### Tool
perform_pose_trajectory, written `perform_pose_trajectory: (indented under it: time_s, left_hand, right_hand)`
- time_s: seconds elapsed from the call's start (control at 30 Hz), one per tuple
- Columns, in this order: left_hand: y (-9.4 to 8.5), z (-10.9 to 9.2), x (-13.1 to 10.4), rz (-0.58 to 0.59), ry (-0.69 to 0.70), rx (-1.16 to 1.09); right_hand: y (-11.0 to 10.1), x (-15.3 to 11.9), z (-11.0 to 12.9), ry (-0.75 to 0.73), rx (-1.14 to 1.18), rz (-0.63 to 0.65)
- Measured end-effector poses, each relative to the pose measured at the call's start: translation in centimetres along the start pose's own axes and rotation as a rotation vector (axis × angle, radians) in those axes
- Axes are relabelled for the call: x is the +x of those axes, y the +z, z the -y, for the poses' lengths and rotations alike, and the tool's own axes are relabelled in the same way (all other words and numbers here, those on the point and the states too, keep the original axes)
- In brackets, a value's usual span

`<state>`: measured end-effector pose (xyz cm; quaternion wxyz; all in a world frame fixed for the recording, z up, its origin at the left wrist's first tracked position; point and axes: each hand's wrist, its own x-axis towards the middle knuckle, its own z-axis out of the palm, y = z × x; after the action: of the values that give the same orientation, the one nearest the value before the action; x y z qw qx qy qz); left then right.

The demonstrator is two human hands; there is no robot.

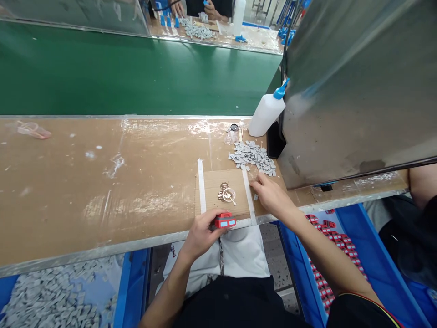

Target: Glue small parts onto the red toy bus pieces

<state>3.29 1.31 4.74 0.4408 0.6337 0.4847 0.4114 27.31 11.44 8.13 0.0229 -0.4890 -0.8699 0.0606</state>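
Observation:
Between the thumb and fingers of my left hand (204, 231) is a small red toy vehicle (225, 220) with light blue windows, held at the table's front edge. My right hand (268, 190) is at the right side of a cardboard pad (211, 191), its fingers pinched together; whatever they hold, if anything, is too small to make out. Just beyond it lies a pile of small grey plastic pieces (252, 156). One loose grey piece (256, 197) rests beside the right fingers. On the pad stands a small clear cup (228, 195) with a white stick in it.
A white bottle with a blue nozzle (266, 115) stands behind the pile, near a metal panel (348, 91). Below right, a blue bin (362, 228) holds several red toy vehicles. Another blue bin (131, 287) at lower left holds grey pieces. Across the green belt (136, 73) a person works.

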Motion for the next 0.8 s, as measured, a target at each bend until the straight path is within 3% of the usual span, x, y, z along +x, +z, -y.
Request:
perform_pose_trajectory:
  time_s: [0.1, 0.23, 0.4, 0.53, 0.63, 0.8]
  left_hand:
    - [0.0, 0.0, 0.0, 0.003, 0.008, 0.006]
    - [0.0, 0.0, -0.1, 0.003, 0.012, 0.009]
    - [0.0, 0.3, -0.2, -0.006, 0.030, 0.002]
    - [-0.1, 0.9, -0.2, 0.012, 0.078, -0.003]
    - [-0.2, 1.2, -0.3, 0.024, 0.088, -0.016]
    - [-0.1, 1.2, -0.6, 0.044, -0.004, -0.057]
  right_hand:
    - [0.6, 0.7, 0.4, 0.034, 0.070, -0.031]
    - [1.4, 1.7, -0.4, 0.036, 0.362, -0.175]
    - [0.2, 0.1, 0.2, 0.058, 0.646, -0.291]
    - [-1.1, -2.7, 3.9, 0.056, 0.925, -0.239]
    - [-0.8, -3.7, 6.7, 0.057, 1.023, -0.191]
    - [0.7, -3.5, 7.8, 0.084, 1.027, -0.148]
